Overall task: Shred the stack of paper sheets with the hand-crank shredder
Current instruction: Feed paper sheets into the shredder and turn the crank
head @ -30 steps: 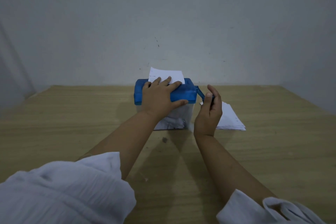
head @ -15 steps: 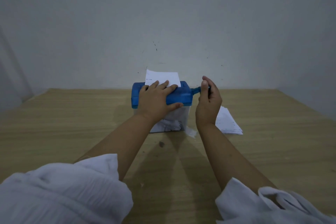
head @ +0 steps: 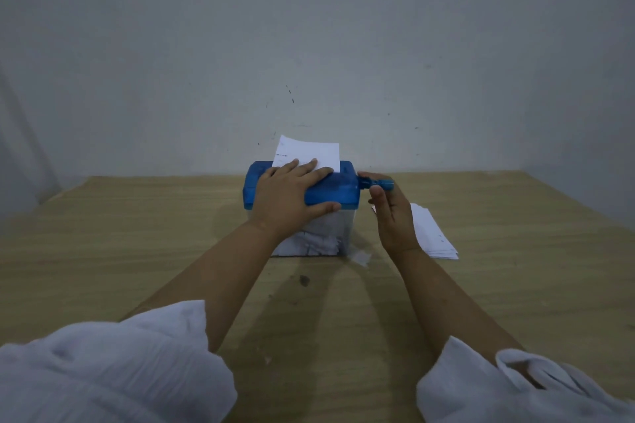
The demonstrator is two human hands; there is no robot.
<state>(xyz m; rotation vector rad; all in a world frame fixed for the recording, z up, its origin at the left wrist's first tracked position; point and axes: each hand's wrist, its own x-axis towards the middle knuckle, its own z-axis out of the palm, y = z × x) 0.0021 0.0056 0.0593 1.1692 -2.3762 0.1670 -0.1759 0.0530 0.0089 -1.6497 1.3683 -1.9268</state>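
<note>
While a white paper sheet (head: 309, 152) stands upright in the top slot of the hand-crank shredder (head: 331, 195), a small box with a blue plastic lid and a clear plastic bin, the lid is pressed down by the left hand (head: 287, 197). Its fingers (head: 309, 166) are laid straight and slightly spread across the top, their tips touching the base of the sheet, and the thumb is stretched along the front face of the lid. The blue crank handle (head: 378, 183), which juts from the right end of the lid, is pinched at its knob by the right hand (head: 393, 220); the fingers (head: 396, 196) are curled up around the knob from below, with the thumb on its near side. The shredder is set near the middle of the pale wooden worktop (head: 137, 251), close to a grey wall (head: 309, 45). White shreds (head: 319, 241) are seen through the bin. The stack of white paper sheets (head: 433, 233) is lying flat on the worktop just to the right of the shredder, partly hidden behind the right hand. A small white paper scrap (head: 360, 256) is lying at the bin's front right corner. Both forearms are bared by pushed-up white sleeves (head: 103, 371).
</note>
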